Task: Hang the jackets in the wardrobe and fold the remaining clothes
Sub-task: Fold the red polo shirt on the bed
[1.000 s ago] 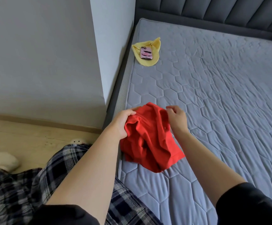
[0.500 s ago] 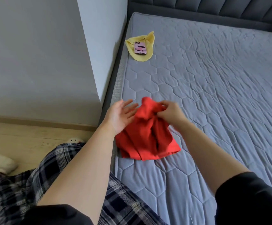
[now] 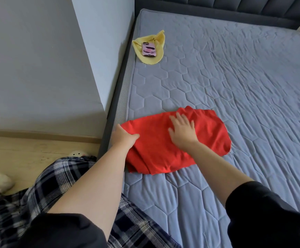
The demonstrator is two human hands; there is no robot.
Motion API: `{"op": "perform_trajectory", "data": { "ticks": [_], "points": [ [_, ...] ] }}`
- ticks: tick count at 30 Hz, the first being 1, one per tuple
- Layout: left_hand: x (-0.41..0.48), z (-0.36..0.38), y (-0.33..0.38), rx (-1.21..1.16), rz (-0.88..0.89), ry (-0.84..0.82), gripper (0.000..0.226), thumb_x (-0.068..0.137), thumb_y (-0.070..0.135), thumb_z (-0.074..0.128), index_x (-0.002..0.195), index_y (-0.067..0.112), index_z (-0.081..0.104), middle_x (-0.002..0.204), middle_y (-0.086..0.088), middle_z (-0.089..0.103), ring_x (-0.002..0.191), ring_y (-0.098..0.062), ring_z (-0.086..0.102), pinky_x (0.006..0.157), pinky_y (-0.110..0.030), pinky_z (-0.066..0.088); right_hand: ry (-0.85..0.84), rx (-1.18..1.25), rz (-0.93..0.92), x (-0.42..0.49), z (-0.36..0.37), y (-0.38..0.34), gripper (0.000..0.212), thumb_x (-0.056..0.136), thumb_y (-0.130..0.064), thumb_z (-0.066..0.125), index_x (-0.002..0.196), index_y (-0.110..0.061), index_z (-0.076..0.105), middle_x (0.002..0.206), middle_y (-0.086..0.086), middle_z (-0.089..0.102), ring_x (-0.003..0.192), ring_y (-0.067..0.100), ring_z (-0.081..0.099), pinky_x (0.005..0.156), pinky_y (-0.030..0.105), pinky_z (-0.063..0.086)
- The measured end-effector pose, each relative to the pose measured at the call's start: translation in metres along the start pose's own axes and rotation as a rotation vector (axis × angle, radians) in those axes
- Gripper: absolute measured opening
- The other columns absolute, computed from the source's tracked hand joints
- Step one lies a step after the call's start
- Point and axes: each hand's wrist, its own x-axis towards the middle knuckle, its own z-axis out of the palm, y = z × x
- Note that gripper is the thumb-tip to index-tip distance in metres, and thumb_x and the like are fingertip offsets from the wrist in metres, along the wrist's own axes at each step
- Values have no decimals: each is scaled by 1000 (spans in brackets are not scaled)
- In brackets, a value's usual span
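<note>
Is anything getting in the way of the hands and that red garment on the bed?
Nothing visible. The left hand grips the red garment at its left edge, and the right hand lies flat on top. The phone on the yellow cloth lies well away.

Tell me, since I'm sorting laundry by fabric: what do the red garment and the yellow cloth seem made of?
Red garment: likely thin matte cotton jersey; it drapes in soft folds and lies limp on the mattress. Yellow cloth: looks like soft, slightly fuzzy microfibre or terry, though too small to confirm.
</note>
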Motion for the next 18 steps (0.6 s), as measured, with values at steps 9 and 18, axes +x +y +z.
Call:
{"op": "perform_trajectory", "data": {
  "ticks": [9,18],
  "points": [
    [2,-3,1,-105,74,56,52,75,30,77,117,6,57,120,-14,62,111,-31,58,79,-28,39,129,-99,229,2,30,11,62,96,-22,35,152,-11,12,161,7,3,148,23,-1,116,51,-4],
    [9,2,-2,-242,12,-166,70,67,16,86,128,2,53,128,-15,59,116,-26,57,100,-37,44,-368,-392,-191,79,-12,-22,56,80,-14,59,133,-20,43,131,5,51,127,25,44,113,52,16]
  ]
}}
